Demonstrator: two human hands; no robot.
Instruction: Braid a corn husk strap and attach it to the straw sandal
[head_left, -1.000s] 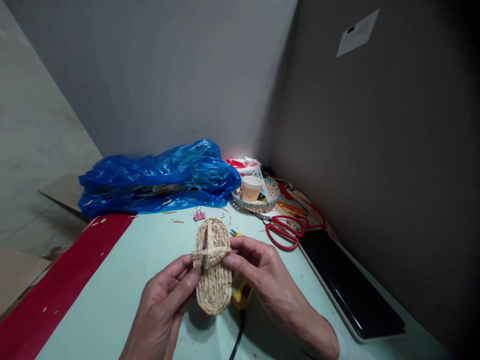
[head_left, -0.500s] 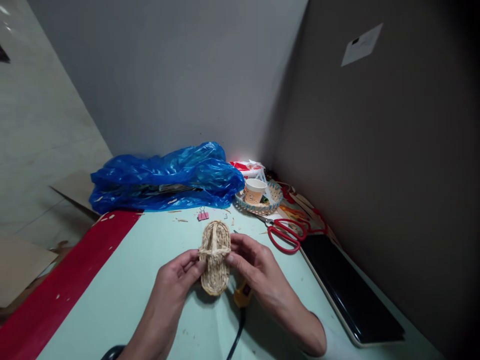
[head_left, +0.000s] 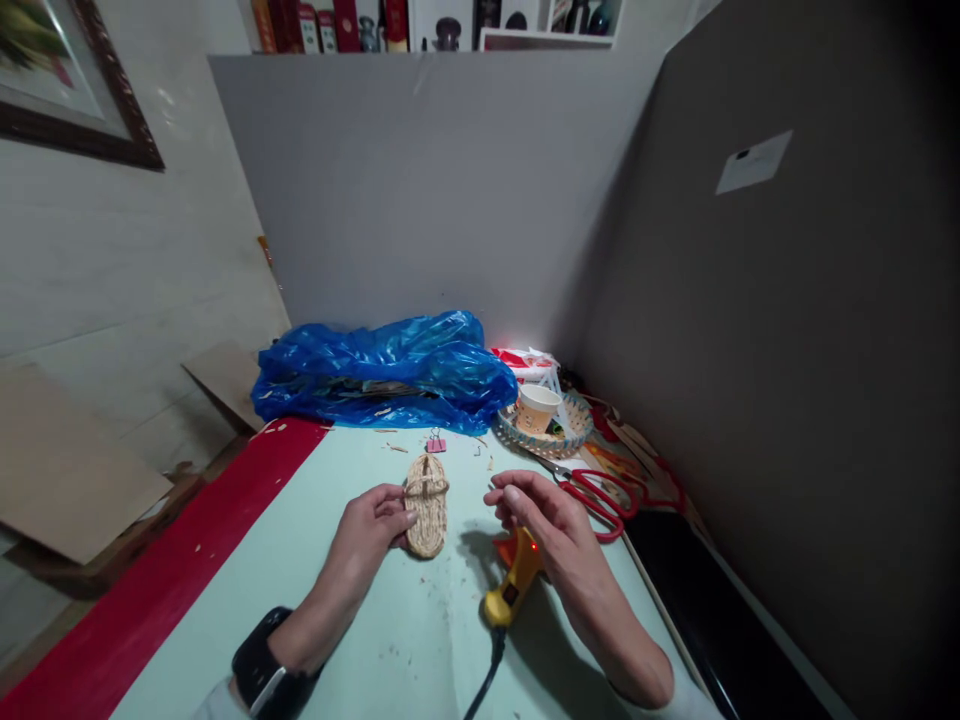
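Note:
A small woven straw slipper (head_left: pixel 427 515) stands on end in my left hand (head_left: pixel 367 527), thumb in front and fingers behind its left edge. Its sole is made of plaited rows, with a strap across the upper part. My right hand (head_left: pixel 546 520) is off the slipper, raised to its right, fingers loosely curved and apart with nothing visible between them. Below that hand lies a yellow glue gun (head_left: pixel 517 580) with a small red light and a black cord, its front partly hidden by my fingers.
Red-handled scissors (head_left: pixel 600 500) lie at the right, beside a black flat panel (head_left: pixel 712 600). A woven basket (head_left: pixel 510 440) holding a paper cup (head_left: pixel 538 408) stands behind. Further left are a blue plastic bag (head_left: pixel 390 370) and a pink binder clip (head_left: pixel 436 446). Grey partitions rise at the back and right.
My right hand has let go of the slipper and moved right, over the glue gun. The slipper stays in my left hand. The camera view has tilted up, showing a shelf and picture frame.

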